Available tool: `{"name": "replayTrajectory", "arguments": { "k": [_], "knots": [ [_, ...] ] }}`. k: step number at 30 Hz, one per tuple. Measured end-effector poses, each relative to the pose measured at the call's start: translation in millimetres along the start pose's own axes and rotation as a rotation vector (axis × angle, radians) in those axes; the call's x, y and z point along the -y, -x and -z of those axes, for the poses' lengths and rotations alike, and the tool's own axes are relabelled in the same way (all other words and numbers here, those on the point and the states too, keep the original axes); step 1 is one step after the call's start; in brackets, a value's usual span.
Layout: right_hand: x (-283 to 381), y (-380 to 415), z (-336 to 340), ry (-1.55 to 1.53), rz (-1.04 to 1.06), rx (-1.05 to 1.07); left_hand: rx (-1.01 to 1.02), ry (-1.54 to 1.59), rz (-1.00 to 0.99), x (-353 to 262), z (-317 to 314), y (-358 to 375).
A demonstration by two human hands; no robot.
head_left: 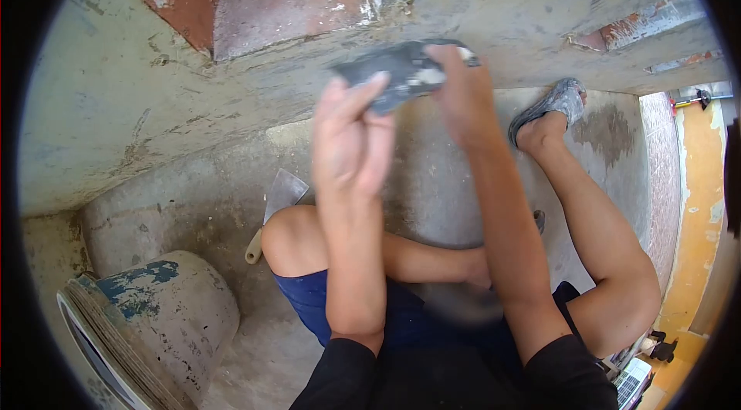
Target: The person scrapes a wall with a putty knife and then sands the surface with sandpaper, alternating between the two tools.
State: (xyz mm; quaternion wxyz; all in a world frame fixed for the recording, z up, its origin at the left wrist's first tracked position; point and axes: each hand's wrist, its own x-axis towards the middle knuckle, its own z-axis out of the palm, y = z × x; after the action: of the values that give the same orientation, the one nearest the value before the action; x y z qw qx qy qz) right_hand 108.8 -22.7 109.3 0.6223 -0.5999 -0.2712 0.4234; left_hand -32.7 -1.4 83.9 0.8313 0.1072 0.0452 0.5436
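Observation:
Between my hands, in front of the wall, is a dark grey flat piece [397,64] with white smears; motion blur hides whether it is cloth or sandpaper. My left hand [351,132] has its palm toward me, with the thumb and fingertips closed on the piece's near left end. At the other end my right hand [465,97] grips it, fingers wrapped over the edge. A broad-bladed scraper [285,189] lies on the floor beside my left knee, its pale handle partly behind the knee.
A paint-stained bucket [174,313] leans at the lower left. The scuffed wall [255,93] ahead has a reddish recess [297,5]. My bent legs frame the concrete floor [428,178], and a grey-smeared sandal [549,110] is near the wall. Tools [691,101] sit at far right.

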Motion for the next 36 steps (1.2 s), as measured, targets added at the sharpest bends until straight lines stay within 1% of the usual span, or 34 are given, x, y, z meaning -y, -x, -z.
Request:
{"name": "replayTrajectory", "arguments": {
  "k": [1,2,3,4,5,7,8,9,11,13,14,16,17,18,19,20,21,22,23,24,25,26,27,28,29,30,31,32,33,34,36],
  "knots": [
    [7.8,12.2,-27.0,0.039,-0.008,0.035,-0.051,-0.044,-0.069,-22.4,1.6,8.4],
    [8.2,17.0,-48.5,0.134,0.000,0.121,-0.098,-0.092,-0.137,-47.4,2.4,16.3],
    [4.2,20.9,-68.4,0.226,0.006,0.203,-0.123,-0.113,-0.154,-76.0,5.1,26.4],
    [-7.2,23.0,-88.6,0.119,0.068,0.276,-0.144,-0.132,-0.166,-97.0,7.3,31.4],
    [-13.1,18.7,-104.0,0.088,0.244,0.319,-0.145,-0.133,-0.153,-104.9,8.4,30.6],
    [-14.7,18.0,-93.4,0.069,0.199,0.319,-0.181,-0.195,-0.173,-114.7,11.3,31.8],
    [-11.9,18.4,-86.8,0.047,0.158,0.325,-0.186,-0.197,-0.180,-107.0,8.2,30.5],
    [-18.2,8.8,-70.6,0.106,0.081,0.277,-0.151,-0.205,-0.172,-86.8,1.4,25.7],
    [-1.5,5.8,-30.0,0.223,0.070,0.073,-0.083,-0.186,-0.115,-42.1,-11.6,14.8],
    [-9.7,-7.8,16.9,0.223,0.172,-0.030,-0.038,-0.151,-0.033,5.2,-21.3,1.0],
    [-14.7,-14.0,33.0,0.226,0.170,-0.030,-0.027,-0.133,0.006,26.2,-23.4,-4.0],
    [-18.5,-23.6,50.1,0.179,0.373,-0.160,-0.032,-0.080,0.031,41.1,-34.5,-7.3],
    [-14.2,-21.0,46.2,0.181,0.377,-0.160,-0.035,-0.031,0.062,43.1,-37.8,-8.1],
    [-5.7,-13.6,36.5,0.126,0.312,-0.121,-0.035,-0.030,0.066,37.4,-33.7,-6.2],
    [2.2,-7.4,25.5,0.069,0.248,-0.081,-0.006,0.014,0.021,24.0,-24.3,-4.0],
    [11.3,-0.1,4.0,0.123,0.204,-0.058,0.026,0.054,-0.024,6.6,-15.9,-2.3],
    [15.6,8.4,-21.3,0.175,0.154,-0.038,-0.015,-0.015,-0.088,-15.9,-14.0,5.2],
    [12.9,15.2,-44.2,0.232,0.174,0.038,-0.058,-0.084,-0.148,-42.2,-11.7,15.6],
    [8.4,18.5,-65.2,0.293,0.197,0.116,-0.042,-0.063,-0.146,-74.1,-1.3,23.0],
    [1.3,20.1,-86.0,0.262,0.256,0.187,-0.030,-0.039,-0.148,-96.6,6.3,28.8],
    [-2.8,20.8,-98.6,0.231,0.318,0.263,-0.032,-0.041,-0.148,-102.1,6.8,30.9],
    [-2.6,20.4,-97.4,0.232,0.321,0.266,-0.017,-0.032,-0.150,-105.6,2.9,30.5],
    [-2.7,20.4,-93.5,0.169,0.258,0.253,-0.006,-0.022,-0.156,-107.7,-1.2,30.5],
    [-3.1,19.9,-88.4,0.103,0.196,0.239,0.057,-0.022,-0.155,-96.5,-2.8,29.9],
    [-2.1,16.5,-73.9,0.164,0.202,0.123,0.029,-0.047,-0.157,-78.1,-6.3,25.5],
    [1.4,11.4,-51.7,0.193,0.159,0.022,-0.034,-0.123,-0.144,-56.6,-15.5,18.0],
    [5.6,4.4,-25.6,0.223,0.118,-0.081,-0.048,-0.132,-0.060,-30.8,-25.8,12.8],
    [1.1,-5.7,8.3,0.238,0.296,-0.088,-0.013,-0.143,-0.038,-2.4,-26.1,2.9],
    [-2.9,-12.1,33.3,0.251,0.477,-0.095,0.040,-0.087,0.005,24.3,-33.2,-3.5],
    [4.2,-11.3,40.5,0.251,0.479,-0.097,0.036,-0.048,0.038,46.6,-37.0,-8.6],
    [22.9,-7.0,46.5,-0.197,0.116,-0.178,0.029,-0.004,0.077,54.9,-40.8,-9.2]
  ]
}}
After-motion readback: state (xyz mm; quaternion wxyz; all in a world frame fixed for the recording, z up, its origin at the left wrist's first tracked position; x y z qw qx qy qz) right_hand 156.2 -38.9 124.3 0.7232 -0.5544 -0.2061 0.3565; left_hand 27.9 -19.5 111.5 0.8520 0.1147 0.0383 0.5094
